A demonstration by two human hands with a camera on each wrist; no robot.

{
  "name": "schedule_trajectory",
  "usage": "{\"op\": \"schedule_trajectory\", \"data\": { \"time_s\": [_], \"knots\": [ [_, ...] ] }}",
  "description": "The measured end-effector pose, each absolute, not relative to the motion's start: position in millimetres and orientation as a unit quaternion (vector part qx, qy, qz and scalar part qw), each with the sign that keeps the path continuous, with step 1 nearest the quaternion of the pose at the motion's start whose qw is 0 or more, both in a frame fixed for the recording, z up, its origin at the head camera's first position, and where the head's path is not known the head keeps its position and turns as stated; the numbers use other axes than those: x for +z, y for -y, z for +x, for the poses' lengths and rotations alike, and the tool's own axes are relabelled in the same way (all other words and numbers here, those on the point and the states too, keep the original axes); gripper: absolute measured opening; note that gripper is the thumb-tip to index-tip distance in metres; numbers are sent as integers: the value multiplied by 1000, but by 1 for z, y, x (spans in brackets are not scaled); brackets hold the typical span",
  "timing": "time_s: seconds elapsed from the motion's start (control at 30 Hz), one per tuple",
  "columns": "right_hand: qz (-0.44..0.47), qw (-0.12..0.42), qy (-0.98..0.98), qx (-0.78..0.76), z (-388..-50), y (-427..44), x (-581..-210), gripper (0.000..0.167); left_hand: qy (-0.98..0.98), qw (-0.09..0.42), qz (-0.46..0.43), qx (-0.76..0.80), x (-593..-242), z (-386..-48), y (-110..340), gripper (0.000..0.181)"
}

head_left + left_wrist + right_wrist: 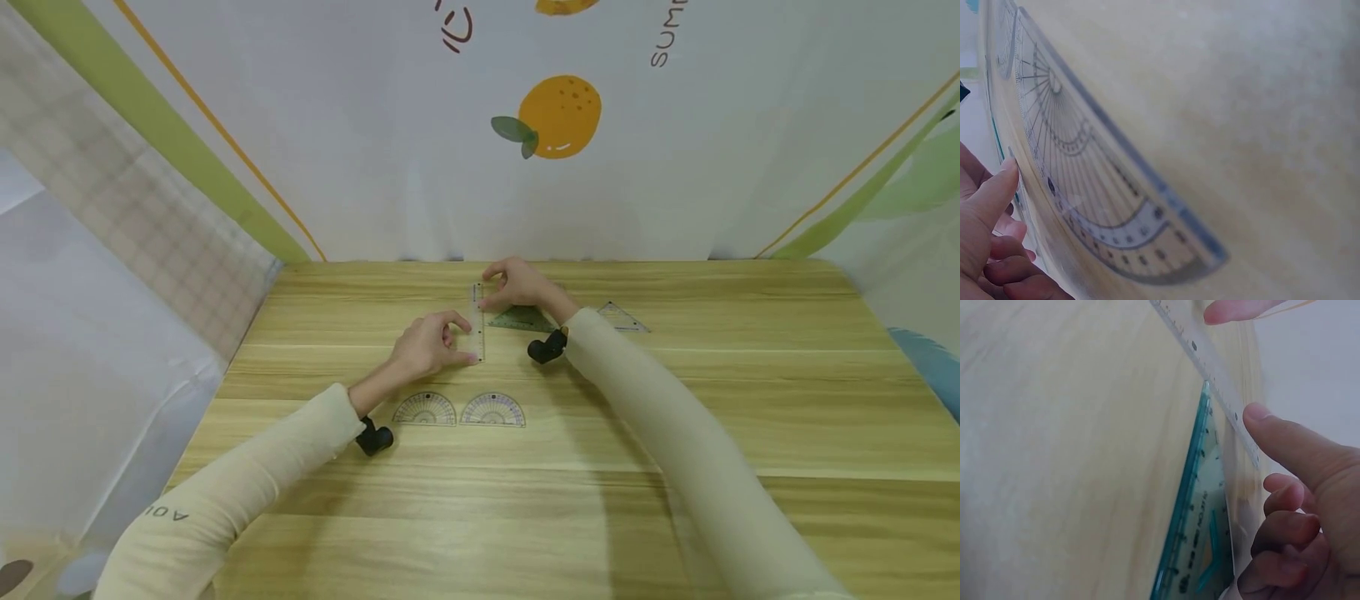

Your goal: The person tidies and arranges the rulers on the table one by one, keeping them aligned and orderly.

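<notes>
A clear straight ruler (477,333) lies on the table, its length running away from me. At its near left edge my left hand (427,343) has thumb and forefinger spread apart, tips at or close to the edge. My right hand (517,283) is at the ruler's far end, thumb and forefinger also parted. In the right wrist view its thumb (1279,434) lies at the ruler's edge, and the other fingers are bent. A green set square (1200,506) lies just right of the ruler, partly under my right wrist in the head view.
Two clear protractors, a left one (425,410) and a right one (492,410), lie side by side nearer me. A clear set square (619,317) is to the right, beyond my right sleeve. A white printed cloth (420,183) hangs along the table's far edge.
</notes>
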State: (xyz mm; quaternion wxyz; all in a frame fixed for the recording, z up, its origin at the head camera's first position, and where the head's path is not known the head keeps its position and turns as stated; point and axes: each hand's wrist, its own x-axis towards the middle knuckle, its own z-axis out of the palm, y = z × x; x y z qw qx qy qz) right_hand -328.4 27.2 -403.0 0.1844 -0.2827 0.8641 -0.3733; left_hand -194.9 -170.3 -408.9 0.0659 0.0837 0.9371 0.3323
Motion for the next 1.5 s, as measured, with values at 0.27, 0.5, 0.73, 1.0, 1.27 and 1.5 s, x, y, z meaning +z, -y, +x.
{"op": "schedule_trajectory", "data": {
  "time_s": [0.27,0.5,0.73,1.0,1.27,1.5],
  "knots": [
    [-288,193,-865,-362,-330,-26,-401,63,-939,61,87,328,-408,-195,171,48],
    [-287,213,-862,-359,-330,-23,-400,62,-939,57,88,327,-407,-194,171,47],
    [-292,219,-855,-367,-329,-24,-398,57,-935,57,103,334,-408,-194,171,48],
    [-282,219,-851,-385,-330,-25,-398,49,-938,55,101,327,-409,-194,168,54],
    [-272,203,-834,-434,-333,-27,-401,46,-942,51,99,318,-407,-194,169,64],
    [-253,198,-811,-489,-334,-28,-402,40,-940,51,92,324,-407,-193,171,72]
  ]
}}
